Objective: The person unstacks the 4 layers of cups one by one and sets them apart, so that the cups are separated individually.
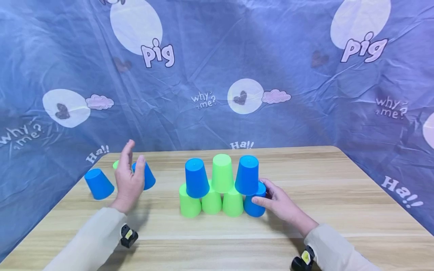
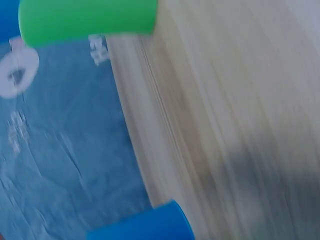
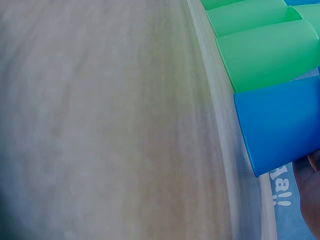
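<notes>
Upside-down plastic cups form two rows mid-table. Below stand green cups, among them the left one (image 1: 190, 205), and a blue cup (image 1: 255, 206) at the right end. Above them sit a blue cup (image 1: 197, 178), a green cup (image 1: 222, 174) and another blue cup (image 1: 247, 176). My right hand (image 1: 281, 203) holds the lower right blue cup, thumb in front and fingers behind. My left hand (image 1: 130, 186) is raised with its fingers extended, partly covering a blue cup (image 1: 149, 178) and a green cup (image 1: 116, 164). Another blue cup (image 1: 99, 184) stands to its left.
Wood-grain table (image 1: 217, 244) carries all the cups. Behind it and along both sides hangs a blue printed cloth (image 1: 203, 124). In the left wrist view, a green cup (image 2: 90, 20) and a blue cup (image 2: 145, 225) show near the table's edge.
</notes>
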Available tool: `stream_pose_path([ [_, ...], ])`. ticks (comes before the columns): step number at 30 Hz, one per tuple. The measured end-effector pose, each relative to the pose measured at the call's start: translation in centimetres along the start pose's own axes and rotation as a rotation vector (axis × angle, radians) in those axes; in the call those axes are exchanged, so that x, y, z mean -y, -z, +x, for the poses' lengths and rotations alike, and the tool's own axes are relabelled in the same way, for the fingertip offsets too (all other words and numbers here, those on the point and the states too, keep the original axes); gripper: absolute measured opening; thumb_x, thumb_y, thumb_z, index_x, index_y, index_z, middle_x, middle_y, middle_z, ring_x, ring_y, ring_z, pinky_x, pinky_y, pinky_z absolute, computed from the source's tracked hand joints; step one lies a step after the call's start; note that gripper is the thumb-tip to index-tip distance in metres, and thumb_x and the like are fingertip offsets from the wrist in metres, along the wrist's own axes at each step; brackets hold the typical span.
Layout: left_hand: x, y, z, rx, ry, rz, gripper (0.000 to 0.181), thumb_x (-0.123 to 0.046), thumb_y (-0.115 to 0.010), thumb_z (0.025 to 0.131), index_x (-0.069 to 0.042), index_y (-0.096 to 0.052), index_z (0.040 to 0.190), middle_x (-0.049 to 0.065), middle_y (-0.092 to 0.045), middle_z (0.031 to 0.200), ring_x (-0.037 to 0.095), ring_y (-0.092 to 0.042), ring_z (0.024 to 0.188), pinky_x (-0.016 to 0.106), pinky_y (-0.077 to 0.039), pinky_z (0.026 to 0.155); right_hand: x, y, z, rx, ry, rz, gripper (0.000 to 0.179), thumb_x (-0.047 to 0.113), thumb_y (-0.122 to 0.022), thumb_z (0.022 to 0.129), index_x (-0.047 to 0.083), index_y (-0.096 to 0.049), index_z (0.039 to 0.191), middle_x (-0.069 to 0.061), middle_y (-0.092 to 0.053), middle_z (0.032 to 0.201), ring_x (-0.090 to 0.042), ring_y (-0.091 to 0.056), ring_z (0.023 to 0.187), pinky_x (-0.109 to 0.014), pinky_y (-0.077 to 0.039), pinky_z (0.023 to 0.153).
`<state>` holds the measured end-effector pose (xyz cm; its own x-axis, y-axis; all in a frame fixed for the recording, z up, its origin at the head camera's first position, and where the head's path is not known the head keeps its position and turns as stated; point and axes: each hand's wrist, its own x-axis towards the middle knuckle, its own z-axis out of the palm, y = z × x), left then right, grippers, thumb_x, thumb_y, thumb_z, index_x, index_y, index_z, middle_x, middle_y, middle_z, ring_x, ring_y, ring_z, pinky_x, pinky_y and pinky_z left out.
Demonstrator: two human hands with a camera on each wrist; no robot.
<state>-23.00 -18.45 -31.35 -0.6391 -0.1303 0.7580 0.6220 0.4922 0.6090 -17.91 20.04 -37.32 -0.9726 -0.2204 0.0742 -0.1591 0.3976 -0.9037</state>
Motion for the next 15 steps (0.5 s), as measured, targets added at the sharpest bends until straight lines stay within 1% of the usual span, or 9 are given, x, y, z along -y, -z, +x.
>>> stream_pose_path([
  [3, -1.1, -0.7, -0.5, 0.045, -0.008, -0.061, 0.048, -0.005, -0.048, 0.094, 0.0, -0.035, 0.14, 0.017, -0.033, 0.147, 0.029, -0.031, 0.135, 0.018, -0.027, 0.11, 0.0, 0.0, 0.0, -0.007, -0.014, 0.002, 0.062, 0.032, -0.063, 0.087, 0.011, -0.035, 0.139, -0.017, -0.045, 0.137, -0.039, -0.039, 0.128, -0.058, -0.032, 0.104],
  [5, -1.8, -1.1, -0.9, 0.063, -0.005, -0.092, 0.051, -0.003, -0.05, 0.093, 0.0, -0.034, 0.141, 0.017, -0.032, 0.147, 0.029, -0.031, 0.135, 0.017, -0.027, 0.11, 0.1, -0.1, -0.1, -0.015, -0.026, 0.007, 0.063, 0.033, -0.064, 0.087, 0.012, -0.036, 0.139, -0.016, -0.045, 0.137, -0.038, -0.038, 0.129, -0.058, -0.031, 0.104],
  [11, -3.6, -2.5, -2.7, 0.149, 0.068, -0.194, 0.056, -0.002, -0.051, 0.092, 0.001, -0.027, 0.143, 0.013, -0.025, 0.151, 0.023, -0.022, 0.139, 0.012, -0.021, 0.11, 0.1, 0.0, -0.2, -0.005, -0.008, 0.008, 0.062, 0.031, -0.062, 0.088, 0.009, -0.035, 0.139, -0.018, -0.045, 0.137, -0.04, -0.038, 0.129, -0.058, -0.033, 0.103],
  [14, -4.4, -3.1, -3.5, 0.207, 0.101, -0.21, 0.059, -0.003, -0.054, 0.091, 0.002, -0.026, 0.143, 0.013, -0.025, 0.151, 0.025, -0.021, 0.14, 0.01, -0.02, 0.108, 0.1, -0.1, -0.2, -0.009, -0.014, 0.009, 0.062, 0.032, -0.063, 0.088, 0.01, -0.035, 0.139, -0.017, -0.046, 0.136, -0.039, -0.038, 0.128, -0.058, -0.033, 0.103],
  [15, -4.6, -3.2, -3.8, 0.229, 0.114, -0.21, 0.06, -0.005, -0.055, 0.091, 0.001, -0.026, 0.143, 0.013, -0.025, 0.151, 0.025, -0.021, 0.14, 0.012, -0.021, 0.109, 0.1, -0.2, -0.2, -0.015, -0.017, 0.01, 0.062, 0.032, -0.063, 0.088, 0.011, -0.036, 0.139, -0.016, -0.046, 0.136, -0.039, -0.039, 0.128, -0.058, -0.033, 0.103],
])
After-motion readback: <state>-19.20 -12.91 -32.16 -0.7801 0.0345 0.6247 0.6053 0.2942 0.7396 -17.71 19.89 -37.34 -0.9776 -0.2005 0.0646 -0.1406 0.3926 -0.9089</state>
